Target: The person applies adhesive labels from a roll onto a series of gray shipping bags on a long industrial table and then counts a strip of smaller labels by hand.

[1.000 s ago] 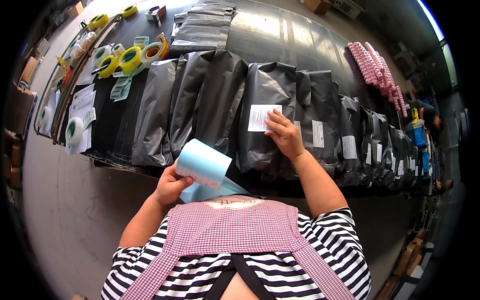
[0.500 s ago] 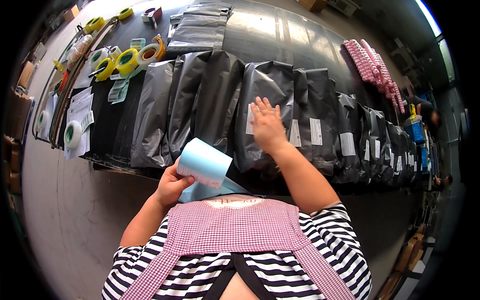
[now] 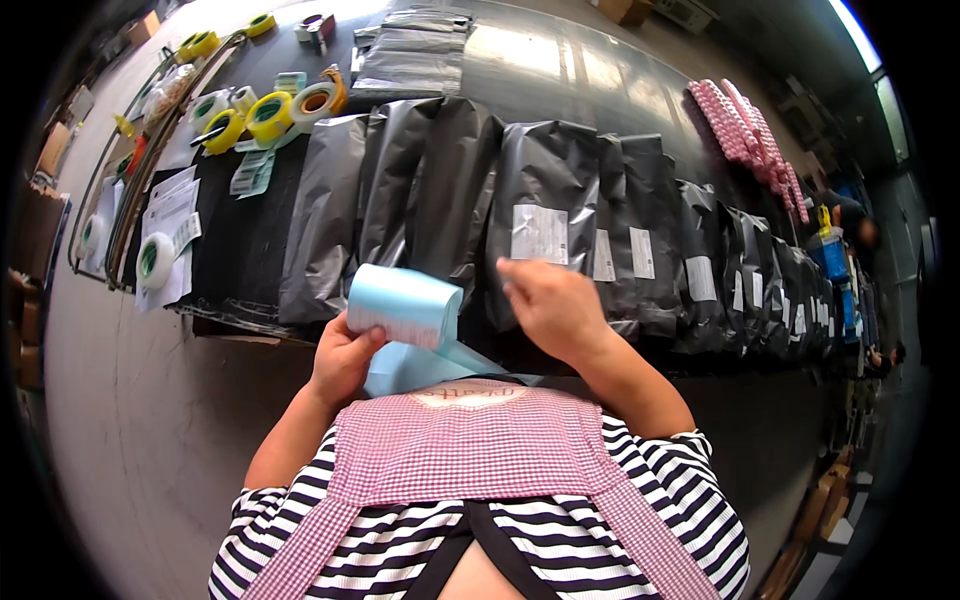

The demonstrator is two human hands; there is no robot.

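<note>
A light-blue roll of labels [image 3: 405, 298] is gripped in my left hand [image 3: 343, 362], thumb on the printed side and fingers behind it. Its loose blue strip [image 3: 405, 368] hangs down against my apron. My right hand [image 3: 562, 312] is in front of a grey plastic mailer bag [image 3: 548, 160], fingers curled in and slightly blurred; I see nothing held in them. On that bag's front, a white label [image 3: 540, 234] now shows fully, just above my right hand. To its left stand unlabelled grey bags [image 3: 440, 190]; on its right, a bag with a white label [image 3: 643, 252].
Several more labelled bags [image 3: 700, 240] run in a row to the right. Tape rolls [image 3: 268, 118] and a white roll [image 3: 155, 261] on papers sit at left. Flat bags [image 3: 415, 55] are stacked behind the row. Pink bubbly wrap [image 3: 745, 135] lies far right.
My right hand has come off the bag's label, drawn down toward me, and its fingers have curled. The left hand still holds the label roll, tilted a little differently. The view has shifted slightly.
</note>
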